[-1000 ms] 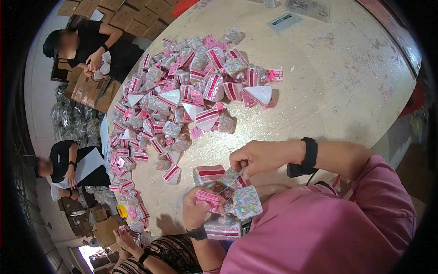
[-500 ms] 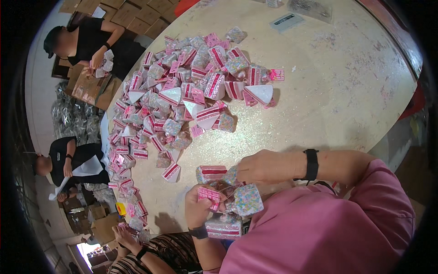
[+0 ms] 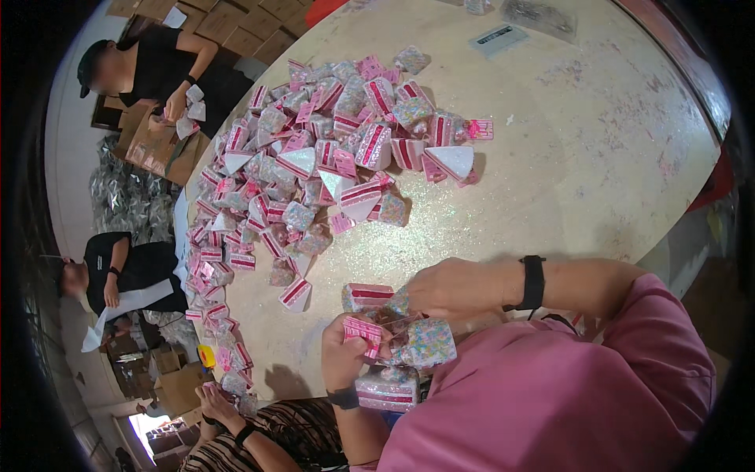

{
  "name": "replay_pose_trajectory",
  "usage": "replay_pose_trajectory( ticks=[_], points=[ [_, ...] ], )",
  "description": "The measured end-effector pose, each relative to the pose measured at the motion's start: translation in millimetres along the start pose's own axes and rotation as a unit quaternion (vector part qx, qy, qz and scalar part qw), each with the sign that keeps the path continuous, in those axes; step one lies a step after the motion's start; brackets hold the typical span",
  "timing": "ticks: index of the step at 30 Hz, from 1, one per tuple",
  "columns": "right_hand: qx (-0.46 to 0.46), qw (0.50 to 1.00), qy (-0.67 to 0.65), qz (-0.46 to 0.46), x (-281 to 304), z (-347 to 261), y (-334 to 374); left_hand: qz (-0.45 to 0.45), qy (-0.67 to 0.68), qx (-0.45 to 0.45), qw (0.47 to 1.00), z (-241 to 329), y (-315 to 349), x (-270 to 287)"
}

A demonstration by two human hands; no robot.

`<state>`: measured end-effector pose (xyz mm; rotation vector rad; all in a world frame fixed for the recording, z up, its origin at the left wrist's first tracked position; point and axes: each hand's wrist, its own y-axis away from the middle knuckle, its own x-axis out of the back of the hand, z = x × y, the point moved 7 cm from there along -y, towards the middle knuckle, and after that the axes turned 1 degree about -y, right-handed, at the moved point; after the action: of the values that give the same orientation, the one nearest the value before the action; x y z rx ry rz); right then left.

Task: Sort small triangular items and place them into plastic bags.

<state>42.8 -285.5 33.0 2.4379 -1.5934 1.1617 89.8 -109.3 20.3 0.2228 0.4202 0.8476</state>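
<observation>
Pink tag (image 3: pixel 362 333): pinched in your left hand (image 3: pixel 343 351), printed face toward you, top edge dipping slightly rightward.
Cake-slice ornaments (image 3: pixel 387 390): clustered by the counter's (image 3: pixel 472 216) near edge; lowest slice's long axis and red stripe run left-right.
Right hand (image 3: pixel 452 288): fingers hidden; you cannot tell its grip.
Clear container (image 3: pixel 543 17): far side, dark contents, indistinct.

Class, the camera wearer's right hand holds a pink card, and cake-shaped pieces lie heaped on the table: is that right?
No: the head view shows the pink card in the left hand. The pieces do lie heaped on the table.
</observation>
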Motion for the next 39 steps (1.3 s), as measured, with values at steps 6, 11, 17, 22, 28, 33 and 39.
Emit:
replay_pose_trajectory(
  ticks=[6, 11, 17, 22, 28, 33, 39],
  points=[
    [-0.032, 0.999, -0.02, -0.03, 8, -1, 0, 0.012, 0.019, 0.0, 1.0, -5, -1, 4],
    [-0.033, 0.999, -0.014, -0.017, 12, -3, -1, 0.013, 0.014, 0.009, 1.0, -6, -5, 5],
    [-0.019, 0.999, -0.027, 0.022, 28, -1, -19, 0.024, 0.007, 0.001, 1.0, -3, -8, 3],
    [-0.003, 0.986, -0.162, -0.024, 8, 11, -28, 0.007, -0.009, 0.013, 1.0, -2, -10, 1],
    [-0.001, 0.982, -0.187, 0.001, -7, 7, -28, 0.036, 0.031, -0.001, 0.999, -2, -12, 1],
    [-0.043, 0.977, -0.206, 0.027, -14, 7, -28, 0.047, 0.047, -0.004, 0.998, -6, -13, 2],
    [-0.075, 0.965, -0.25, 0.002, -25, 19, -26, 0.039, 0.059, 0.018, 0.997, -10, -15, -6]
  ],
)
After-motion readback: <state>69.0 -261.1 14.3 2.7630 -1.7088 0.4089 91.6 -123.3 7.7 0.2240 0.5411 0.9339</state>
